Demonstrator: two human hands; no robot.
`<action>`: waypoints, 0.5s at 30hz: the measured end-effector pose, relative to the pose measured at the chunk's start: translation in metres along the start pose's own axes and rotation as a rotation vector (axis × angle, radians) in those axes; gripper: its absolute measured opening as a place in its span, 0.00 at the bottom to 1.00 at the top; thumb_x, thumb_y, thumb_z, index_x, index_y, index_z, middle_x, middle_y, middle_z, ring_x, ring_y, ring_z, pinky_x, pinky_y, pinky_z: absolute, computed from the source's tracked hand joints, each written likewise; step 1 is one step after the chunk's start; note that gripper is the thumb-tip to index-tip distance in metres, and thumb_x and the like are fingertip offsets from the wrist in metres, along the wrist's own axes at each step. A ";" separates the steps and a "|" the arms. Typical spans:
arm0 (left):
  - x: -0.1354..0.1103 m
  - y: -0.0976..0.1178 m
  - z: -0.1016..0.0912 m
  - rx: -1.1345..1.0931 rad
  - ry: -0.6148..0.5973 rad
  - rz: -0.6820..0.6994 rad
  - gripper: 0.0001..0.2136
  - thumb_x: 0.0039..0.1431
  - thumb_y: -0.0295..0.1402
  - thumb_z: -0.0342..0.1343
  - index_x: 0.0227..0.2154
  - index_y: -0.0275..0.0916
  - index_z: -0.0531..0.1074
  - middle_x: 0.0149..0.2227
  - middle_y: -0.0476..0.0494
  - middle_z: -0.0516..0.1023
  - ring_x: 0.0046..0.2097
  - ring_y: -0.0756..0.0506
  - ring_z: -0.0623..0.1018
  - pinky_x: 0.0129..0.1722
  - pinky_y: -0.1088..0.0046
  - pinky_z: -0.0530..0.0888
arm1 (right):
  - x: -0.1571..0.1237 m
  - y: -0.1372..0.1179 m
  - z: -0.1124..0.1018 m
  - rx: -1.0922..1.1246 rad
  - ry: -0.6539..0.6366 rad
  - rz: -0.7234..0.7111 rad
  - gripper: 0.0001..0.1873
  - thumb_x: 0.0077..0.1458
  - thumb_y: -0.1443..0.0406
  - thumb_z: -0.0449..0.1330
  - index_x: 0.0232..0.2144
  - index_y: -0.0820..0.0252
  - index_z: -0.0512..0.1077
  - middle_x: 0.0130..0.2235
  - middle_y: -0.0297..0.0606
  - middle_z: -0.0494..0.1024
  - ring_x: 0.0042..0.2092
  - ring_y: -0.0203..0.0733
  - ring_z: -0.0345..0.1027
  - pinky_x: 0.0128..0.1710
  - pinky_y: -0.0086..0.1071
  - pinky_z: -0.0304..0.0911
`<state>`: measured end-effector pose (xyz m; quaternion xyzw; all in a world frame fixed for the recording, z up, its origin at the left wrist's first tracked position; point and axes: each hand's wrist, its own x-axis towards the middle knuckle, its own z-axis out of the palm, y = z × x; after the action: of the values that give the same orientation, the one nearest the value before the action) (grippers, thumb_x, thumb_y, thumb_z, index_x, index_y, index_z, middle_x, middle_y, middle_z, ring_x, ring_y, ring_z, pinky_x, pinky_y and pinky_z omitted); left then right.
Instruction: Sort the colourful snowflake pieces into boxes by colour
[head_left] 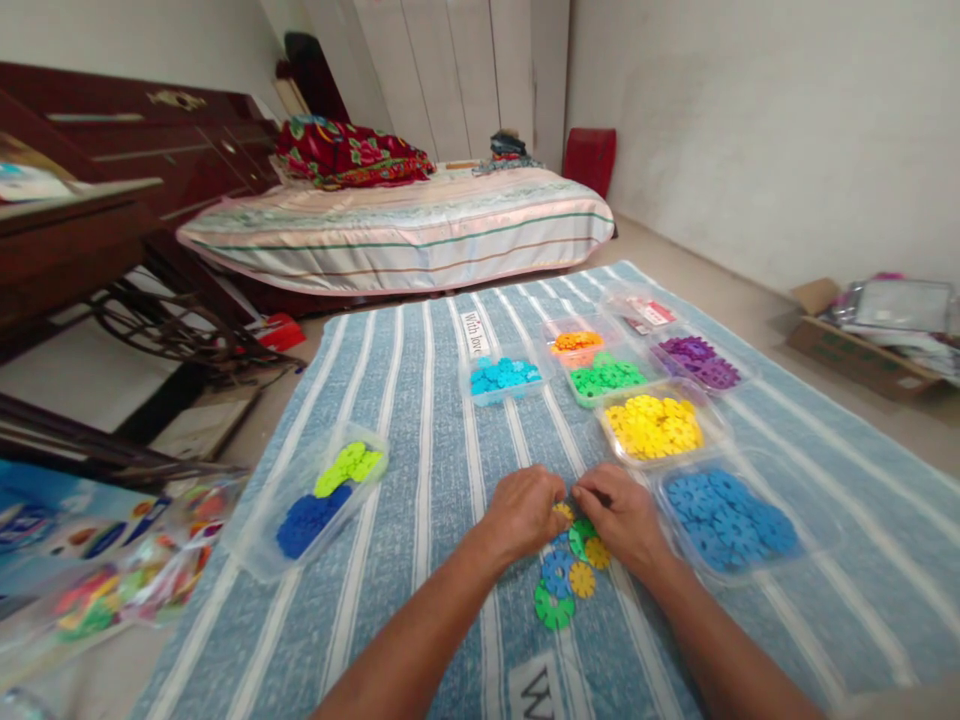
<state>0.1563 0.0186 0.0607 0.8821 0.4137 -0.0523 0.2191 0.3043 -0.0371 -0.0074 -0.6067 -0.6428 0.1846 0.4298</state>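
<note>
Both hands meet over the striped cloth, fingertips nearly touching. My left hand [525,508] is closed in a pinch, with a yellow notched disc [564,514] showing at its fingers. My right hand [619,510] is also pinched closed; whatever it grips is hidden by the fingers. Below them hangs or lies a joined group of snowflake-like plastic discs: a green disc [554,606], a blue disc [557,572] and a yellow disc [581,579] among them. Just right of my right hand stands a clear tub of blue discs [729,518].
Beyond the hands are tubs of yellow discs [654,426], green discs [606,375], light blue discs [505,375], orange discs [577,342] and purple discs [697,360]. At left a clear tub [259,545] holds dark blue and lime discs. A bed [420,230] stands behind the table.
</note>
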 end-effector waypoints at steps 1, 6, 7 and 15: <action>0.000 0.000 0.000 0.001 0.002 0.007 0.05 0.46 0.35 0.57 0.28 0.41 0.73 0.28 0.49 0.71 0.33 0.47 0.71 0.31 0.75 0.63 | 0.000 0.000 0.000 0.000 0.001 -0.003 0.09 0.52 0.67 0.55 0.22 0.58 0.70 0.25 0.32 0.68 0.32 0.37 0.63 0.33 0.29 0.56; -0.002 -0.003 0.004 -0.108 0.033 -0.001 0.03 0.44 0.32 0.58 0.25 0.41 0.72 0.26 0.51 0.67 0.31 0.48 0.69 0.29 0.76 0.61 | 0.000 -0.001 -0.001 -0.006 0.001 -0.004 0.10 0.53 0.65 0.53 0.22 0.57 0.70 0.25 0.33 0.69 0.32 0.37 0.63 0.33 0.30 0.57; -0.001 -0.004 0.005 -0.147 0.040 -0.008 0.03 0.43 0.32 0.58 0.25 0.41 0.72 0.26 0.51 0.67 0.31 0.49 0.69 0.29 0.77 0.61 | 0.000 -0.001 -0.001 -0.008 0.003 -0.003 0.10 0.53 0.65 0.53 0.22 0.57 0.70 0.25 0.33 0.69 0.32 0.37 0.63 0.33 0.30 0.57; 0.003 -0.019 0.007 -0.488 0.031 -0.010 0.02 0.42 0.29 0.55 0.19 0.37 0.71 0.21 0.53 0.69 0.26 0.52 0.68 0.26 0.78 0.61 | 0.000 0.000 0.000 -0.010 0.006 0.005 0.09 0.52 0.65 0.54 0.21 0.58 0.69 0.24 0.32 0.68 0.32 0.37 0.63 0.33 0.30 0.56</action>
<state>0.1448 0.0283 0.0466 0.8016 0.4219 0.0618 0.4192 0.3040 -0.0366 -0.0075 -0.6109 -0.6410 0.1808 0.4281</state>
